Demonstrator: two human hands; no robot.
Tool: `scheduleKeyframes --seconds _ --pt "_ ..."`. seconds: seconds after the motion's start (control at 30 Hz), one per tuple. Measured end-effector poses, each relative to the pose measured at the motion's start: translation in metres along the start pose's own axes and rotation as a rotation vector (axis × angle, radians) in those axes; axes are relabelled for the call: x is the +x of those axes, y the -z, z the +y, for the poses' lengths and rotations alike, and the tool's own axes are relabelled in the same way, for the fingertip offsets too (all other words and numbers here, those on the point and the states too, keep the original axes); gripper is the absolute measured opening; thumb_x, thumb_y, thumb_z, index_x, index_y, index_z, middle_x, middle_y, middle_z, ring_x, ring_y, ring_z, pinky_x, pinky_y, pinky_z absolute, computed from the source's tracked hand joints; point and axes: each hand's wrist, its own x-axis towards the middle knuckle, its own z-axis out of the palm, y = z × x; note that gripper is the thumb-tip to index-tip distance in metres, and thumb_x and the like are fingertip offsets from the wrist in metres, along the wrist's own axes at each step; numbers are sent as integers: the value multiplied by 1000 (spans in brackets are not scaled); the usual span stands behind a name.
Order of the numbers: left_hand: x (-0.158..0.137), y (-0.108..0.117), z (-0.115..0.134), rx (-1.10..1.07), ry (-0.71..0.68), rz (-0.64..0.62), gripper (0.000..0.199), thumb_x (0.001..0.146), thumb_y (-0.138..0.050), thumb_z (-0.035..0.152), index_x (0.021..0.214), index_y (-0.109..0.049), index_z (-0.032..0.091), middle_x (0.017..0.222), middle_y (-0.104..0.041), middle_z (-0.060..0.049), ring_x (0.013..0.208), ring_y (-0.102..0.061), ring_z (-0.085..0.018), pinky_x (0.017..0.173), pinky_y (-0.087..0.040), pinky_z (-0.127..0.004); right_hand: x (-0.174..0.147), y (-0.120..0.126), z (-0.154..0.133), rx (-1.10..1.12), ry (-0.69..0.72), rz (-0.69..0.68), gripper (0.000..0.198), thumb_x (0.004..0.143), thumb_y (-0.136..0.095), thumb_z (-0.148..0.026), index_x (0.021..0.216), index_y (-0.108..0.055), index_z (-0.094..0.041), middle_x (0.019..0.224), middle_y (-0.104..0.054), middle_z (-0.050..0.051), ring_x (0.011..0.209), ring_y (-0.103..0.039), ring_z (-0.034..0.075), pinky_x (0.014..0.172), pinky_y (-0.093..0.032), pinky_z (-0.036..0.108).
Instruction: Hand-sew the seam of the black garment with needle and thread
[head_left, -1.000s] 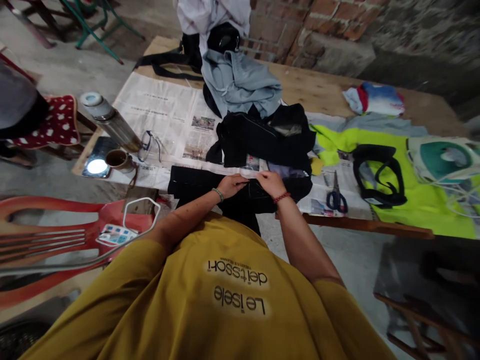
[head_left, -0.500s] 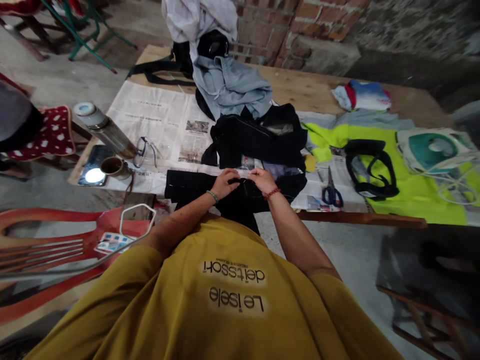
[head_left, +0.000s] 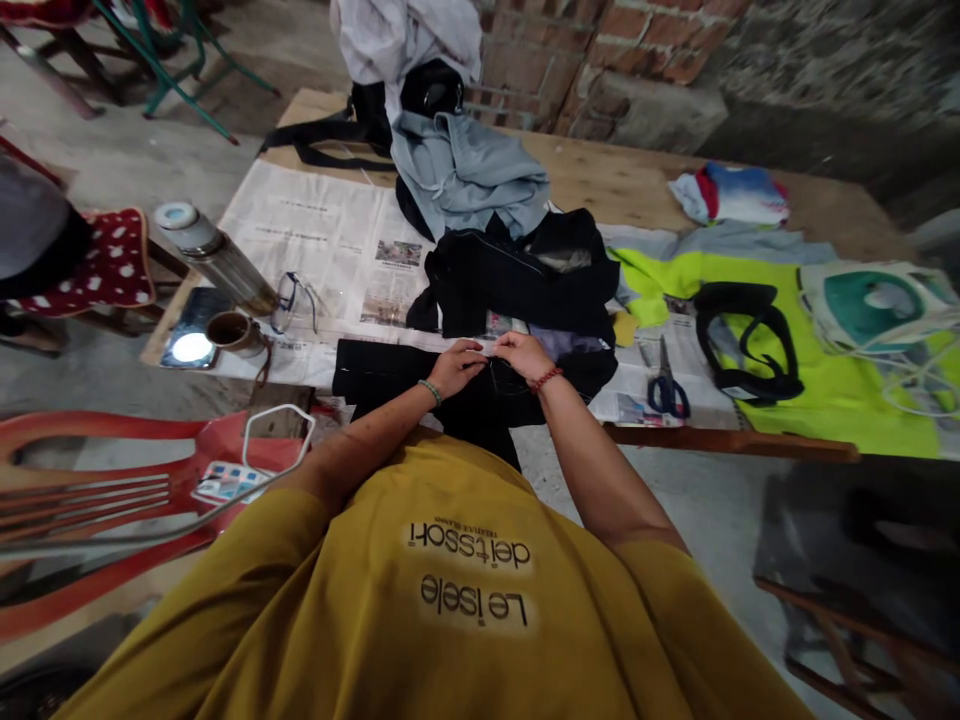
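Observation:
My left hand [head_left: 454, 371] and my right hand [head_left: 524, 358] meet fingertip to fingertip over black cloth [head_left: 382, 370] at the table's near edge. Both are closed in a pinch; whatever lies between the fingers is too small to make out. A thin pale line, perhaps thread, shows on the cloth just below the right fingers. Just beyond the hands lies a bunched black garment [head_left: 517, 270]. Scissors with dark blue handles [head_left: 667, 392] rest on newspaper to the right.
Left on the table [head_left: 600, 180] are a flask [head_left: 217, 262], a brown mug [head_left: 234, 333], a lit phone [head_left: 193, 335] and glasses [head_left: 296, 302]. A grey garment [head_left: 472, 170] lies behind. At right are a black strap [head_left: 750, 340], a yellow-green garment [head_left: 832, 390] and an iron [head_left: 874, 300].
The fingertips of my left hand have lifted slightly and moved closer to those of my right. The cloth lies much as before, and the whole view has shifted a little.

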Motion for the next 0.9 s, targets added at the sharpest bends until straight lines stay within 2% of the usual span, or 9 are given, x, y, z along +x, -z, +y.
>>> scheduleKeyframes --seconds 0.17,0.33,0.4,0.6,0.9 --pt "2 1 -1 2 -5 -23 13 84 -60 20 90 -71 17 109 -62 -9 101 -61 -16 94 -51 -34 5 0 -6 -18 -14 -34 8 62 -68 -23 64 -64 -17 57 -54 -3 54 -47 10 56 -37 24" --pt "1 -1 -1 17 9 -49 10 80 -66 21 87 -72 18 110 -62 -8 103 -61 -18 95 -51 -36 8 1 -8 11 -14 -76 11 55 -72 -23 58 -64 -16 55 -55 -2 53 -49 11 55 -40 26" --pt "1 -3 -1 14 12 -41 8 79 -67 19 85 -73 18 108 -62 -8 102 -61 -17 94 -51 -35 7 2 -6 66 -26 -101 14 52 -75 -24 60 -66 -16 59 -59 -1 55 -52 11 57 -43 27" --pt "1 -1 1 -18 -12 -36 8 80 -66 18 85 -73 17 105 -63 -8 100 -62 -16 94 -51 -34 3 6 1 212 -57 -199 26 49 -81 -22 71 -70 -14 72 -68 4 69 -60 13 76 -49 30" --pt "1 -1 1 -47 -10 -25 9 80 -67 20 85 -73 18 104 -64 -7 98 -62 -16 92 -52 -34 2 7 10 329 -79 -213 32 48 -83 -23 75 -69 -13 70 -67 4 68 -60 14 74 -50 31"
